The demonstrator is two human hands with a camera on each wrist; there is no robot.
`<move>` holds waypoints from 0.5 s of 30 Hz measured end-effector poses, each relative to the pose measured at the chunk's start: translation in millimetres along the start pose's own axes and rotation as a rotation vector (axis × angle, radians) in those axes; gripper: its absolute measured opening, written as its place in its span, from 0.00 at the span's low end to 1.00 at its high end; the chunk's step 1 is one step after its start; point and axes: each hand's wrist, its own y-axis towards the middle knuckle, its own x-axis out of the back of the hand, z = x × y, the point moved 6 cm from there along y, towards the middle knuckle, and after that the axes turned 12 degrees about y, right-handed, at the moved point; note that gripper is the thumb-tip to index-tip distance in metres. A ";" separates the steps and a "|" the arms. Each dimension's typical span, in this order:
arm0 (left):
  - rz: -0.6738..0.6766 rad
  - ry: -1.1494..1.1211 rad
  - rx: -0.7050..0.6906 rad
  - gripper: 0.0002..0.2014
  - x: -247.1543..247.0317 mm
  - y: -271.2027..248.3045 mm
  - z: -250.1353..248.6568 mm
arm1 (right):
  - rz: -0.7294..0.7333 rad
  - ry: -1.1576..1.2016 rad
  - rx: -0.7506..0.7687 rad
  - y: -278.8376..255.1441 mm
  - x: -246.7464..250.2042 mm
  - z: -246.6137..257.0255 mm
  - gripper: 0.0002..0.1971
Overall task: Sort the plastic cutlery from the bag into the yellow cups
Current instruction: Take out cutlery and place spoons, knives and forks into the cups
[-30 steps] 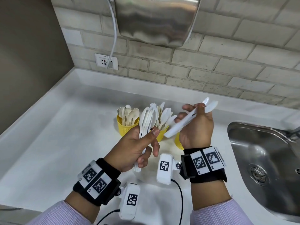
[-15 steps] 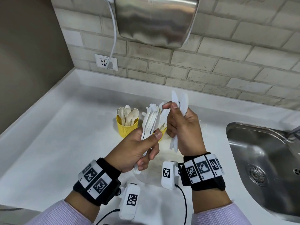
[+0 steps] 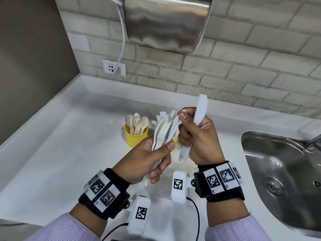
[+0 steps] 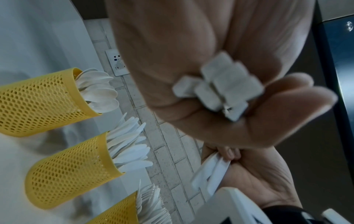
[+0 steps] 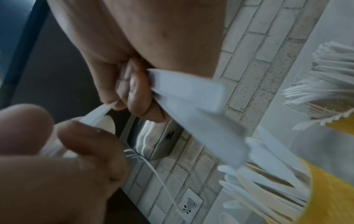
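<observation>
My left hand (image 3: 149,159) grips a bundle of white plastic cutlery (image 3: 162,133) by the handles; their square ends (image 4: 220,87) stick out of the fist. My right hand (image 3: 199,141) holds a couple of white knives (image 3: 200,110) upright, handles (image 5: 191,103) under the curled fingers. Its thumb and forefinger pinch the top of one piece (image 3: 176,120) of the left bundle. Three yellow mesh cups stand behind: spoons (image 4: 38,103), knives (image 4: 70,169), forks (image 4: 118,212). In the head view only the spoon cup (image 3: 136,136) shows whole.
A steel sink (image 3: 278,171) is sunk in the white counter (image 3: 69,153) at the right. A steel hand dryer (image 3: 166,23) hangs on the brick wall above the cups, its cable plugged into a socket (image 3: 113,67). A dark wall closes the left side.
My right hand swung its knives from slanting right to upright and moved left to the bundle, where it now pinches one piece. The left hand stayed put.
</observation>
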 end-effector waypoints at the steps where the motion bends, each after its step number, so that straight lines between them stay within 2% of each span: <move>1: -0.005 -0.005 0.008 0.14 0.7 0.1 1.4 | -0.032 0.021 0.013 0.3 0.8 2.2 0.03; 6: -0.048 0.047 0.061 0.22 4.0 -0.6 3.5 | -0.167 0.121 0.017 0.6 8.8 9.7 0.07; 11: -0.051 0.069 0.045 0.19 4.8 -0.3 0.7 | -0.044 -0.149 -0.096 -5.6 -1.3 -2.3 0.10; 15: -0.061 0.074 0.055 0.20 5.3 0.0 0.2 | -0.103 -0.094 -0.048 -4.1 -3.1 -2.9 0.13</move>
